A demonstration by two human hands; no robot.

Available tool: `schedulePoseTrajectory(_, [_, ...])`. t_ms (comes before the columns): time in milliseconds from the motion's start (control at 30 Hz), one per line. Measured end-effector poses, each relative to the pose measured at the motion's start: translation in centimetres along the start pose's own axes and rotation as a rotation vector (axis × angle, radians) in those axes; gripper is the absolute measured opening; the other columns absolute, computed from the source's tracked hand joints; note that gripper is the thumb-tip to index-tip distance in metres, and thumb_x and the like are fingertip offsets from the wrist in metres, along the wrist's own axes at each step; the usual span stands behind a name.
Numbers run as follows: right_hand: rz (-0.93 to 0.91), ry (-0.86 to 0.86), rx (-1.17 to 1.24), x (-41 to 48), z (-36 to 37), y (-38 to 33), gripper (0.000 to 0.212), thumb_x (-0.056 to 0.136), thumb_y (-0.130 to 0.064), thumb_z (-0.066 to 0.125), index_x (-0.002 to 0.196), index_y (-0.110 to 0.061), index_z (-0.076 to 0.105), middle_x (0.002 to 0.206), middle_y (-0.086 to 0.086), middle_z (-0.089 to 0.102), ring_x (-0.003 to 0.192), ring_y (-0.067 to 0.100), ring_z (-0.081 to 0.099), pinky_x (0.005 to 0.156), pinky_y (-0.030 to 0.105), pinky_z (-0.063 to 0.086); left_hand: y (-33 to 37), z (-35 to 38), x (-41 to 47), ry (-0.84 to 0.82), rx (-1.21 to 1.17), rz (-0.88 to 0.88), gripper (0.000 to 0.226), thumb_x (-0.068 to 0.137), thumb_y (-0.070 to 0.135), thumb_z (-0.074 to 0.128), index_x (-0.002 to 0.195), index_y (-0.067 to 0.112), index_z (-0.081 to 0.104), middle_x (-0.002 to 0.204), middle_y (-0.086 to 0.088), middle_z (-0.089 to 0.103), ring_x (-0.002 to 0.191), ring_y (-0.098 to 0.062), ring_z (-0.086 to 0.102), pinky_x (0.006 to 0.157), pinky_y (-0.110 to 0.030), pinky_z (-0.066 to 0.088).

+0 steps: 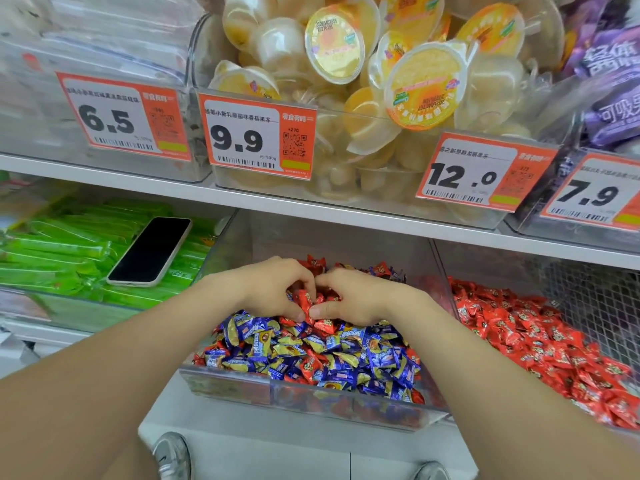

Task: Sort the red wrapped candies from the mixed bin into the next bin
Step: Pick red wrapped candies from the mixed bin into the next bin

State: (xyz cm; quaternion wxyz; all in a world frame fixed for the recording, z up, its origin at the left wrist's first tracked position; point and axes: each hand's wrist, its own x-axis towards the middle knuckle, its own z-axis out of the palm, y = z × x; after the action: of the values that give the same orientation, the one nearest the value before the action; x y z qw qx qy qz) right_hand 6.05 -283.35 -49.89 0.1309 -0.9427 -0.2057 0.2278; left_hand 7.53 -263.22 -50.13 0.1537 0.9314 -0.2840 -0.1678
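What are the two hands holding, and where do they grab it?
The left hand and right hand together pinch small red wrapped candies by their sides, one hand on each side.

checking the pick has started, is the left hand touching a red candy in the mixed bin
Touching. The head view shows the left hand pinching a red wrapped candy between thumb and curled fingers, no gap, over the mixed bin.

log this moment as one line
phase: picking | left hand: grips red candies | right hand: grips red candies | where: mixed bin
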Motion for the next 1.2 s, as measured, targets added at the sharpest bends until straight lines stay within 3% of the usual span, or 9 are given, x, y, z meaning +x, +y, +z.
schedulePoseTrajectory(167, [0.005,-0.008,-0.046,0.3,0.9,-1.1,0.059,0.093,-0.065,0.068,0.129,-0.019,0.062,0.111,0.002,0.067,0.099,0.024,0.065,0.091,0.044,0.056,-1.0,-0.5,-0.7,0.070,-0.035,0.010,0.015,0.094,0.039,0.076,0.107,0.044,0.070,0.108,0.015,0.069,0.101,-0.011,0.060,0.094,-0.039,0.050])
schedulePoseTrajectory(300, [0.017,0.136,-0.001,0.2,1.5,-1.3,0.025,0.098,-0.045,0.071,0.097,-0.020,0.066,0.090,0.002,0.068,0.081,0.023,0.067,0.071,0.038,0.056,-1.3,-1.3,-1.7,0.117,-0.145,0.015,0.009,0.099,0.034,0.070,0.105,0.040,0.069,0.091,0.014,0.073,0.076,-0.002,0.066,0.075,-0.033,0.055])
schedulePoseTrajectory(400, [0.019,0.210,0.117,-0.6,0.3,-1.2,0.013,0.102,-0.033,0.069,0.104,-0.022,0.075,0.079,-0.003,0.068,0.069,0.014,0.063,0.064,0.032,0.050,-0.9,-1.3,-2.3,0.166,-0.307,-0.039,0.011,0.104,0.021,0.064,0.104,0.028,0.073,0.090,0.009,0.073,0.070,-0.004,0.069,0.070,-0.030,0.060])
schedulePoseTrajectory(467, [0.073,0.284,0.283,-1.1,-0.6,-0.9,0.017,0.105,-0.031,0.064,0.114,-0.020,0.074,0.068,-0.003,0.066,0.053,0.010,0.059,0.057,0.033,0.055,-0.2,-1.1,-2.6,0.188,-0.517,-0.099,0.018,0.105,0.015,0.060,0.098,0.021,0.075,0.099,-0.005,0.074,0.074,-0.020,0.074,0.074,-0.036,0.065])
schedulePoseTrajectory(533, [0.143,0.321,0.463,-2.0,-1.0,-0.6,0.024,0.109,-0.033,0.057,0.125,-0.019,0.069,0.063,0.000,0.065,0.043,0.007,0.056,0.047,0.024,0.049,0.7,-0.9,-2.9,0.221,-0.638,-0.152,0.021,0.106,0.012,0.059,0.094,0.016,0.076,0.102,-0.009,0.073,0.072,-0.023,0.076,0.074,-0.036,0.066])
schedulePoseTrajectory(733, [0.189,0.266,0.891,-5.4,-0.6,-0.8,0.028,0.112,-0.029,0.050,0.132,-0.012,0.061,0.100,0.011,0.062,0.057,0.019,0.069,0.043,0.023,0.047,2.7,-0.5,-3.1,0.233,-0.741,-0.232,0.021,0.107,0.012,0.056,0.102,0.015,0.076,0.104,-0.012,0.074,0.076,-0.029,0.079,0.081,-0.044,0.066])
schedulePoseTrajectory(967, [0.232,0.277,0.656,-8.8,0.1,1.1,0.013,0.108,-0.016,0.059,0.117,-0.018,0.067,0.115,0.007,0.064,0.069,0.032,0.079,0.040,0.023,0.047,4.8,0.6,-3.2,0.246,-0.619,-0.199,0.021,0.101,0.012,0.067,0.093,0.026,0.080,0.092,-0.006,0.073,0.073,-0.022,0.078,0.076,-0.042,0.067])
schedulePoseTrajectory(1067, [0.161,0.338,0.689,-9.5,-0.1,0.9,0.012,0.106,-0.016,0.063,0.115,-0.018,0.071,0.111,0.006,0.069,0.062,0.026,0.076,0.040,0.025,0.045,5.5,1.0,-3.3,0.147,-0.578,-0.194,0.025,0.101,0.008,0.066,0.096,0.028,0.081,0.086,0.003,0.063,0.061,-0.012,0.074,0.080,-0.039,0.066])
schedulePoseTrajectory(1200, [0.166,0.425,0.747,-9.4,-0.6,1.0,0.023,0.106,-0.036,0.063,0.097,-0.017,0.071,0.082,0.004,0.063,0.052,0.010,0.053,0.048,0.025,0.043,5.5,0.7,-3.4,0.161,-0.641,-0.166,0.030,0.102,0.003,0.062,0.097,0.026,0.080,0.120,-0.004,0.065,0.069,-0.015,0.075,0.080,-0.037,0.066])
